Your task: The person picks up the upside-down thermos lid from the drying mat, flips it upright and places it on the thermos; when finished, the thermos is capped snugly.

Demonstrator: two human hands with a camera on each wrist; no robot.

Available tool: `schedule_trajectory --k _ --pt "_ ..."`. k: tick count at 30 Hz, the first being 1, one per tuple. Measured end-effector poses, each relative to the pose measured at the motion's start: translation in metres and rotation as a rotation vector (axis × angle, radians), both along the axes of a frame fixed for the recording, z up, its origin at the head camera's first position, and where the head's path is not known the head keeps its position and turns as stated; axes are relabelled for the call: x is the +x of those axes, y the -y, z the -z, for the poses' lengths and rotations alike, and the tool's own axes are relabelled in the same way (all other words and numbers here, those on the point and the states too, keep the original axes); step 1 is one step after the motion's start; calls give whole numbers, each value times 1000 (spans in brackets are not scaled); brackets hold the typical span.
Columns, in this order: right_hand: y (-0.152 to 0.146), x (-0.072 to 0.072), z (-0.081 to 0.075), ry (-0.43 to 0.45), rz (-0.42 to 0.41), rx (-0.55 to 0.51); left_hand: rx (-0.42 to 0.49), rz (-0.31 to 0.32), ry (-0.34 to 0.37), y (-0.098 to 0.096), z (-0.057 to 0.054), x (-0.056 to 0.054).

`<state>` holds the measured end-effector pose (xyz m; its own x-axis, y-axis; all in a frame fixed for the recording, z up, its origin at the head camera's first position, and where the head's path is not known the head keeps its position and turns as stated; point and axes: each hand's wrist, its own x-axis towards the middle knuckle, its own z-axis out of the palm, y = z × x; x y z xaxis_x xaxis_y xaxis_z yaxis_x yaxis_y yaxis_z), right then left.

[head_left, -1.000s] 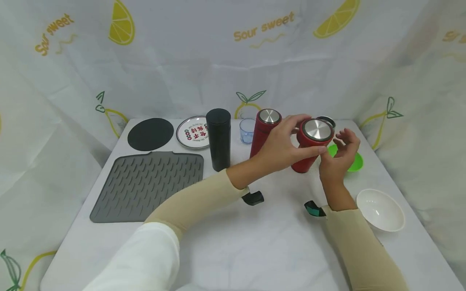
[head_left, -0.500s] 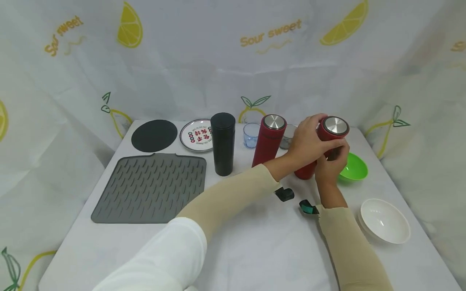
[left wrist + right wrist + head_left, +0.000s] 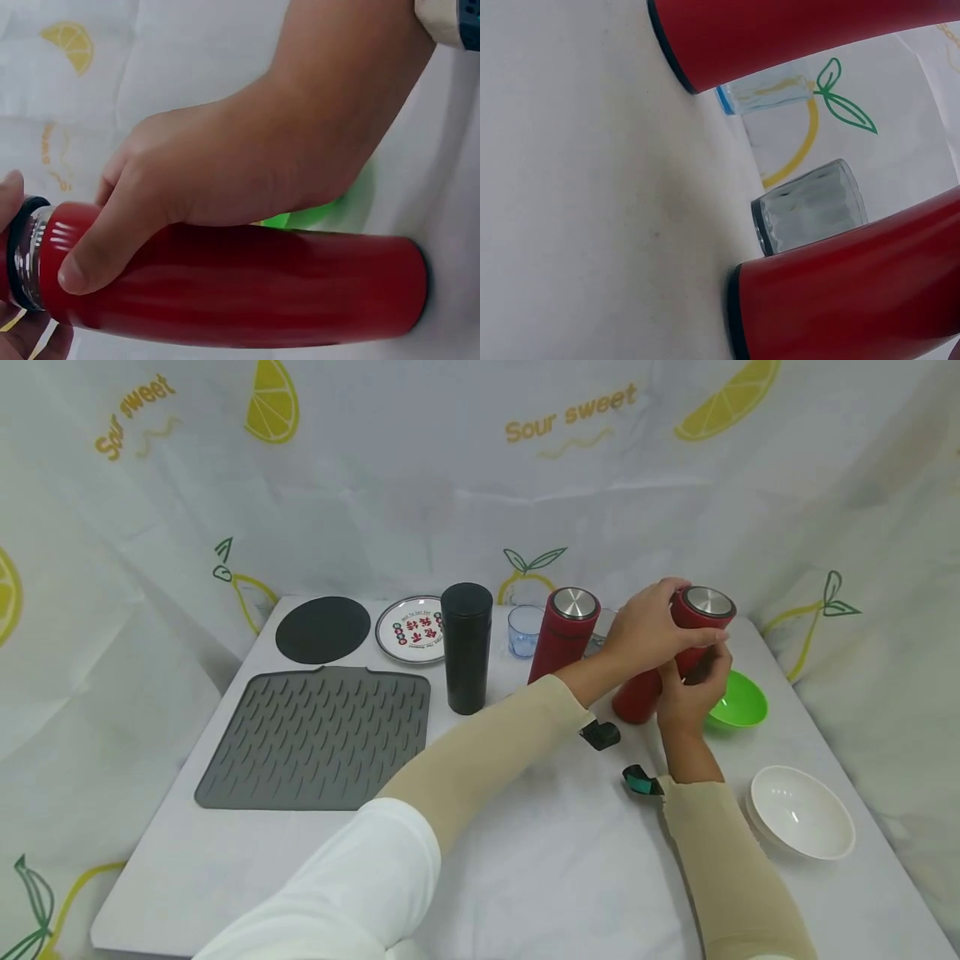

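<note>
Left hand (image 3: pixel 647 627) grips the cap (image 3: pixel 709 602), right hand (image 3: pixel 692 693) grips the red bottle (image 3: pixel 285 292) below. Steel neck (image 3: pixel 30 259) shows between.

Mat (image 3: pixel 315 743) left of tumbler (image 3: pixel 467 652), plate (image 3: pixel 411 631) behind mat, flasks (image 3: pixel 637 696) right, bowls (image 3: pixel 801 814) farthest right

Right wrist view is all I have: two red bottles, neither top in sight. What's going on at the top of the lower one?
Observer: The left wrist view shows a band of silvery neck between that red bottle and its lid.

Operator: Which hand is on the lid?

Observer: The left hand; its thumb lies across the lid's near side in the head view.

Operator: Anything near the right hand?

Observer: Yes, in the head view a green bowl sits just right of the right hand.
</note>
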<state>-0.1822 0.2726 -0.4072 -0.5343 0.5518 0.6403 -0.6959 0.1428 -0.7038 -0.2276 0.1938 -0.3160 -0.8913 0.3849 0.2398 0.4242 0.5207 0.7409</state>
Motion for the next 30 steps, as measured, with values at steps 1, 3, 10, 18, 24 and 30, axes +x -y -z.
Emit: schedule_trajectory --k 1,3,10,18,24,30 --pt "-1 1 0 2 3 13 -6 2 11 -1 -1 0" --pt "-2 2 0 3 7 30 -11 1 25 -4 -3 1" --pt "-3 5 0 53 5 84 6 -9 6 -5 -1 3" --pt "2 5 1 74 -6 84 87 48 30 9 6 0" --pt "2 5 2 72 17 132 196 124 124 12 8 -4" --pt "1 6 2 87 21 139 159 119 100 10 13 -5"
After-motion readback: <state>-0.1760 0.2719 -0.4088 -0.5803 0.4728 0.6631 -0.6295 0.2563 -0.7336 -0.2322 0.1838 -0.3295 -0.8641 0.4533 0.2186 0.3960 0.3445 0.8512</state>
